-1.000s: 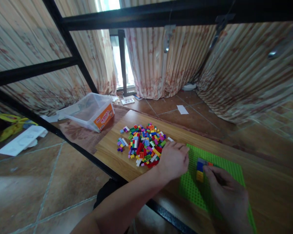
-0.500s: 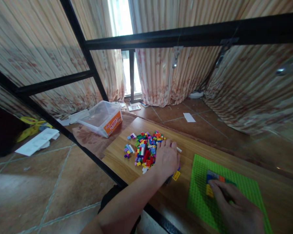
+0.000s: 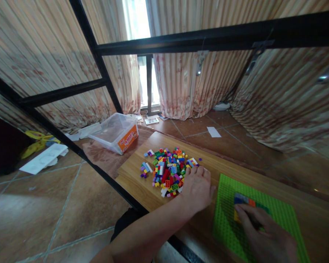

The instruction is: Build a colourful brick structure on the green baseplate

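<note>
Black bars [image 3: 167, 44] before curtains [image 3: 175, 84], clear bin [image 3: 128, 138] near bricks [image 3: 166, 176], hands [image 3: 197, 188] [image 3: 268, 232] partly curled, grip unclear

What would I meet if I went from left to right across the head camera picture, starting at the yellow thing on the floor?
Yellow thing → clear plastic box with an orange label → pile of colourful bricks → green studded board.
</note>
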Action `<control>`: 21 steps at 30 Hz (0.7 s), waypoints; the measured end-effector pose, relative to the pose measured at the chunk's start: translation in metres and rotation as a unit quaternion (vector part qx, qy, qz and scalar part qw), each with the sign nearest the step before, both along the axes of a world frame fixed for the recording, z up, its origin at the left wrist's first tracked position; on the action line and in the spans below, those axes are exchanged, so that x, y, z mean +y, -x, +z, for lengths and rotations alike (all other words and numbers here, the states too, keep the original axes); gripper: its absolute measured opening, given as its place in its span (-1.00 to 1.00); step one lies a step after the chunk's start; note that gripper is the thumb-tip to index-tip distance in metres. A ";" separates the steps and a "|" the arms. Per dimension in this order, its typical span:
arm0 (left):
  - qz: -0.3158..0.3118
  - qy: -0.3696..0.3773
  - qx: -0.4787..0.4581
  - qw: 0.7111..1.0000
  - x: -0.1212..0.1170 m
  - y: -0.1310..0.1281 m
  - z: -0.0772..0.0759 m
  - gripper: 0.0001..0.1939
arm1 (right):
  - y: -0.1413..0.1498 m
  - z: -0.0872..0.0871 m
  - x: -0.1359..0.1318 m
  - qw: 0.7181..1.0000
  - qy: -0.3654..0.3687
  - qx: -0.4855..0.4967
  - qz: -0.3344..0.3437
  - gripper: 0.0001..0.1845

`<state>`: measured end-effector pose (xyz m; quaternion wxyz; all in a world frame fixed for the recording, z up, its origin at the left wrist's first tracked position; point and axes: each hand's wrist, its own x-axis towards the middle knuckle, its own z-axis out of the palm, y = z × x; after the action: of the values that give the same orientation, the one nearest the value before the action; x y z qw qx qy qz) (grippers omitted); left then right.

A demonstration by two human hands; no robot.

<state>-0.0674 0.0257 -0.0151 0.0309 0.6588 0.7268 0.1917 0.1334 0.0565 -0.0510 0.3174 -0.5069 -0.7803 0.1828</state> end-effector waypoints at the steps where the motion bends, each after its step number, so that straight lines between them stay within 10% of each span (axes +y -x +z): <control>1: 0.002 -0.010 -0.004 1.000 0.001 0.003 0.002 -0.62 | 0.000 0.000 0.000 1.000 0.000 -0.002 0.000 -0.52; 11: 0.279 0.014 -0.043 0.959 0.008 0.131 0.030 -0.58 | 0.001 0.004 -0.001 0.999 -0.020 -0.023 0.024 -0.49; 21: 0.277 0.116 -0.058 0.952 0.008 0.153 0.021 -0.71 | 0.001 0.013 0.000 0.997 -0.066 0.005 0.035 -0.70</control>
<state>-0.2206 0.0335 0.0061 0.0943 0.4110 0.8951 0.1448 0.1326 0.0567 -0.0384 0.3473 -0.4562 -0.8065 0.1439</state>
